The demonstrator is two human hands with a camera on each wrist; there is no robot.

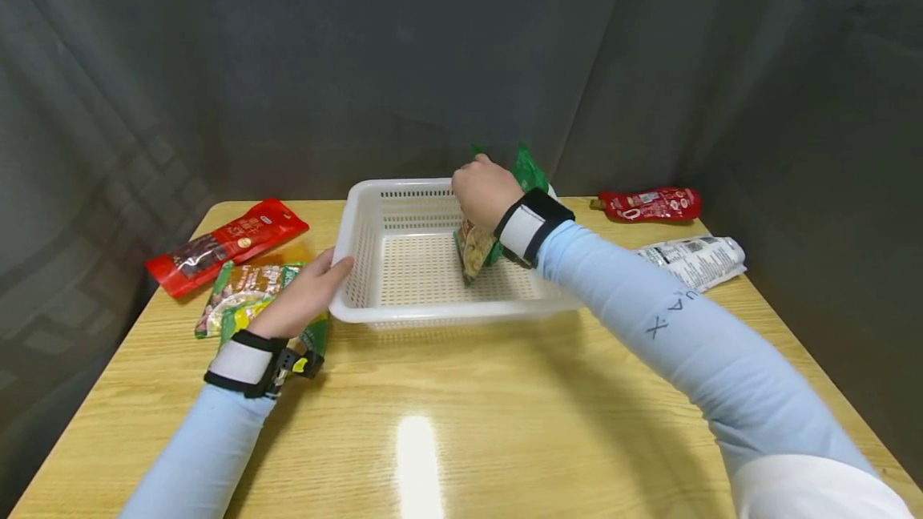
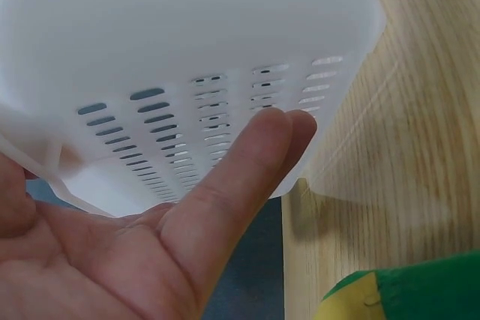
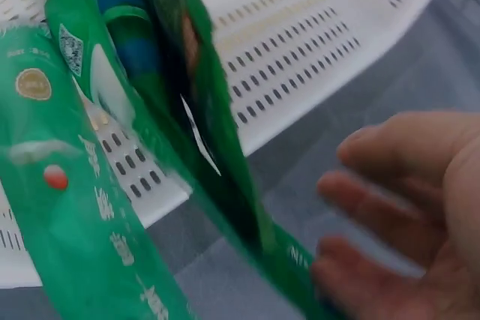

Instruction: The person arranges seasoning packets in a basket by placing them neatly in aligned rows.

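Note:
A white plastic basket (image 1: 433, 311) with slotted walls stands on the table. My left hand (image 1: 306, 295) grips its left end, the thumb over the rim and the fingers (image 2: 225, 185) reaching along the outside wall. Above the basket's far right part is my right hand (image 1: 489, 192). Its fingers look loosely spread beside the top edge of a green food bag (image 3: 217, 110) standing in the basket; whether a fingertip touches the bag is unclear. Another green bag (image 3: 82, 185) leans there too, partly over the rim. The right wrist and hand hide much of the bags in the head view.
Left of the basket lie a red packet (image 1: 231, 243) and several colourful bags (image 1: 241, 295), partly under my left arm. On the right are a red spouted pouch (image 1: 652, 204) and a white printed packet (image 1: 695, 260). A grey curtain (image 1: 404, 62) hangs behind the table.

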